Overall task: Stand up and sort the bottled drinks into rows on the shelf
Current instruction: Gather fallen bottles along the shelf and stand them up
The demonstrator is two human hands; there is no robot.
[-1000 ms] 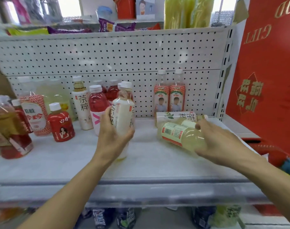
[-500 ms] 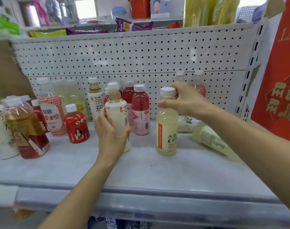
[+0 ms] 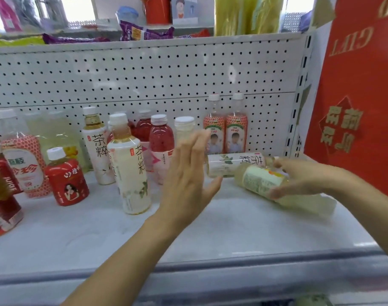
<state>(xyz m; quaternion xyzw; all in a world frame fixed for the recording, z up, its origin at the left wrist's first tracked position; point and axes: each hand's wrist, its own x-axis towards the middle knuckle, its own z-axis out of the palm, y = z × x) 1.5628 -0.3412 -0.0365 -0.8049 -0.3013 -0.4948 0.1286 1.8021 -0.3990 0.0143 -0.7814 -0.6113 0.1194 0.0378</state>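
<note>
A white tea bottle (image 3: 129, 168) stands upright on the shelf (image 3: 232, 230) with nothing touching it. My left hand (image 3: 188, 177) hovers just right of it, fingers straight and empty, in front of an upright pale yellow bottle (image 3: 184, 127). My right hand (image 3: 303, 177) grips a pale yellow bottle (image 3: 260, 180) lying on its side, thumb above and fingers below. Behind it lies a second white tea bottle (image 3: 235, 163). Two pink-labelled bottles (image 3: 225, 131) stand at the back.
Red drink bottles (image 3: 161, 142), another tea bottle (image 3: 96, 146), a small red bottle (image 3: 66, 180) and larger bottles (image 3: 23, 160) crowd the left of the shelf. A pegboard (image 3: 144, 76) backs it. A red gift box (image 3: 361, 96) stands at the right.
My left hand let go of the white tea bottle and moved right, opening flat. My right hand left the upright pale bottle's cap and dropped onto the lying pale bottle.
</note>
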